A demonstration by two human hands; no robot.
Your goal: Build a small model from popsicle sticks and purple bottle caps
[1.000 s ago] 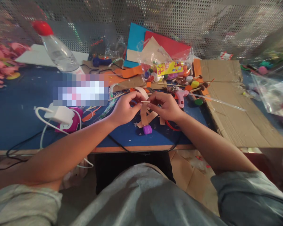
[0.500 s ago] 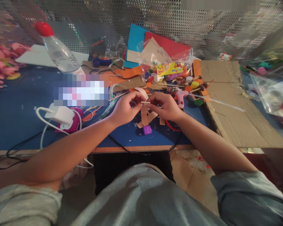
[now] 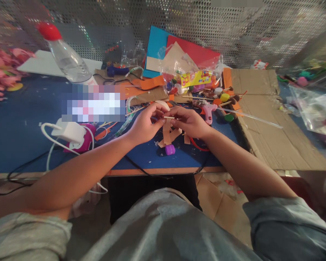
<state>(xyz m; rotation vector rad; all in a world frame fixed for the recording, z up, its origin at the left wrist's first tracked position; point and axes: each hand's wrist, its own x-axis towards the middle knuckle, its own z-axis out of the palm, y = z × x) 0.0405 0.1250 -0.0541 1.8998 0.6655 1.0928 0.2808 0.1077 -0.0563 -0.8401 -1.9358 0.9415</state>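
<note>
My left hand (image 3: pixel 146 124) and my right hand (image 3: pixel 191 122) meet over the table, fingers pinched together. Between the fingertips they hold a short pale stick (image 3: pixel 169 117). A brown paper strip (image 3: pixel 167 132) hangs just below the stick; whether it is joined to it I cannot tell. Behind the fingers curves a pale strip (image 3: pixel 162 104), partly hidden. More brown strips (image 3: pixel 176 135) lie crossed on the table under my hands. Nearer the edge sits a purple block-like piece (image 3: pixel 170 149). A red ring-shaped piece (image 3: pixel 197 145) shows beside my right wrist.
A pink glue gun (image 3: pixel 209 113) lies right of my hands. A bottle with a red cap (image 3: pixel 70 61) and a white plug adapter (image 3: pixel 70 131) with cables are at left. Behind stand a clear bag (image 3: pixel 195 78) and coloured sheets; flattened cardboard (image 3: pixel 274 134) covers the right.
My right fingers have shifted slightly, the index finger now reaching farther left over the stick. The stick has moved a little to the right. Other things stay in place.
</note>
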